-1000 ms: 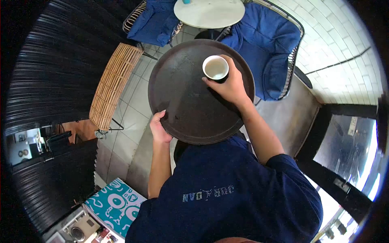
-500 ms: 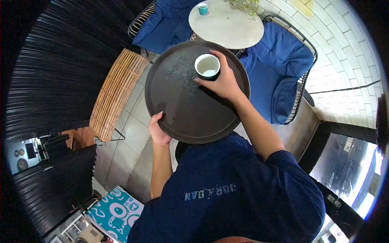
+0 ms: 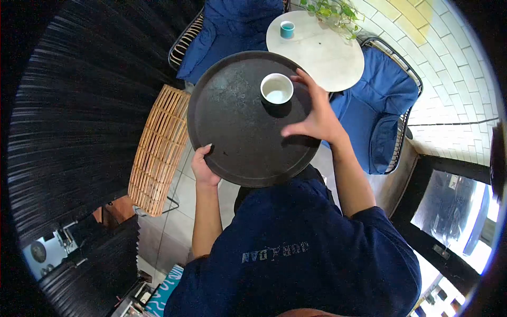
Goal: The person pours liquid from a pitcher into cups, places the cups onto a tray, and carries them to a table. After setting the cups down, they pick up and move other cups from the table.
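Note:
A round dark brown tray (image 3: 243, 153) is held out in front of my body. My left hand (image 3: 205, 167) grips its lower left edge, thumb on top and the other fingers hidden underneath. On the tray's upper right part stands a cup (image 3: 277, 90), white inside and dark outside, which looks empty. Just to the right of the cup, my right hand (image 3: 317, 113) is over the tray with thumb and fingers spread, holding nothing and apart from the cup.
Beyond the tray is an oval light table (image 3: 338, 63) bearing a teal cup (image 3: 287, 30) and a leafy plant (image 3: 332, 10). Blue-cushioned chairs (image 3: 367, 105) flank it. A rattan bench (image 3: 158, 150) stands at left, beside a black curtain (image 3: 79, 116).
My right hand has let go of the cup, opened and moved right. The cup now stands on the tray. The table and chairs have shifted right and down in view.

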`<action>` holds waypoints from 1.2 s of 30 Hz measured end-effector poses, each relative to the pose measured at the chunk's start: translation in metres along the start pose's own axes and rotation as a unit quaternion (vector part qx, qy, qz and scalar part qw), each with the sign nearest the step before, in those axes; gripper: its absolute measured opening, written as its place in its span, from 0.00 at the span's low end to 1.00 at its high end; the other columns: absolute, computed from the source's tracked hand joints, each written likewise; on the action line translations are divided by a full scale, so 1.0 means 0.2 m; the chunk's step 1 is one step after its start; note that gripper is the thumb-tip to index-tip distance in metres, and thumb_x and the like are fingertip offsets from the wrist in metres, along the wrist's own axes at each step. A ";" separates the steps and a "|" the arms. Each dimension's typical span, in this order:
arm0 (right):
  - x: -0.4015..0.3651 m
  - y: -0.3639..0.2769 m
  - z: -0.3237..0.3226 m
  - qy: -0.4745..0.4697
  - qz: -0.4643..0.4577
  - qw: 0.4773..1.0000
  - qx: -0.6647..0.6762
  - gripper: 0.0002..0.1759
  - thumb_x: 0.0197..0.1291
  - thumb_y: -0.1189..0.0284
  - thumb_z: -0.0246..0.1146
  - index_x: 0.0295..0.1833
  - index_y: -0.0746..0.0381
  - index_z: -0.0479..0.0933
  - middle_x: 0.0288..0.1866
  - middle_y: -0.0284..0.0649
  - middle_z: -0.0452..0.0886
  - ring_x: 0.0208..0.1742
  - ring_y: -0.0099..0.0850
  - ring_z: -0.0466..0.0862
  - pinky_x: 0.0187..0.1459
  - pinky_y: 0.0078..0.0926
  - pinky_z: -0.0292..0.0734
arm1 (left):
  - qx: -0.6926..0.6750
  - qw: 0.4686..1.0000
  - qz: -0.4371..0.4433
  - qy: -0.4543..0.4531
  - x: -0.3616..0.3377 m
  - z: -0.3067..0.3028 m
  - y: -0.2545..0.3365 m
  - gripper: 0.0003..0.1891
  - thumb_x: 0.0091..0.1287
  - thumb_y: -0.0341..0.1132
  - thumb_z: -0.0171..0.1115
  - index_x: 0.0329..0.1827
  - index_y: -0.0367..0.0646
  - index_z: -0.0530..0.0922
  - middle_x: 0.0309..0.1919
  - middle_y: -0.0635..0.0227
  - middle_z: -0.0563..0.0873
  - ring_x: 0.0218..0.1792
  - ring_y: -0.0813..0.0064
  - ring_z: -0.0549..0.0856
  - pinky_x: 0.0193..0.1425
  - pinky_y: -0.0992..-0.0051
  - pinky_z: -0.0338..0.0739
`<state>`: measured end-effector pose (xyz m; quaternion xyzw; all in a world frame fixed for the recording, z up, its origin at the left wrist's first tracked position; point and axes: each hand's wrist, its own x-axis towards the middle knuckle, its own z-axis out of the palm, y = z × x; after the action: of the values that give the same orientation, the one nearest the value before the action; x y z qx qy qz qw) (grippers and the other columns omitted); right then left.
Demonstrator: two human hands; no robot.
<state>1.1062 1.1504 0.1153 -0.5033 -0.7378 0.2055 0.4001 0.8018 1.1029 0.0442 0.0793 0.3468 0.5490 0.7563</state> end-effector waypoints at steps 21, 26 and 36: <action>1.04 1.82 0.51 0.107 0.399 0.911 -0.022 0.61 0.30 0.51 0.78 0.67 0.67 0.55 0.56 0.56 0.72 0.58 0.44 0.74 0.57 0.37 0.70 | -0.038 0.991 0.076 0.100 0.69 0.17 0.31 0.24 0.55 0.34 0.51 0.56 0.33 0.71 0.52 0.54 0.79 0.51 0.57 0.80 0.58 0.60 0.72; 1.14 1.91 0.64 0.150 0.290 0.945 -0.015 0.59 0.29 0.55 0.80 0.66 0.65 0.56 0.56 0.53 0.73 0.57 0.41 0.75 0.56 0.36 0.71 | -0.057 0.984 0.087 0.147 0.75 0.19 0.33 0.23 0.55 0.33 0.52 0.55 0.35 0.72 0.51 0.55 0.80 0.50 0.57 0.80 0.57 0.60 0.73; 1.12 1.74 0.61 0.278 0.356 0.885 0.108 0.35 0.35 0.64 0.78 0.52 0.62 0.72 0.43 0.39 0.81 0.44 0.30 0.80 0.48 0.27 0.74 | -0.005 0.977 0.063 0.203 0.81 0.22 0.39 0.25 0.50 0.34 0.54 0.54 0.38 0.73 0.48 0.59 0.80 0.46 0.57 0.80 0.52 0.60 0.75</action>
<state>1.1726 1.5086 -0.1170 -0.7223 -0.3404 0.2643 0.5410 0.7935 1.2889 0.0460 -0.0159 0.4847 0.6021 0.6342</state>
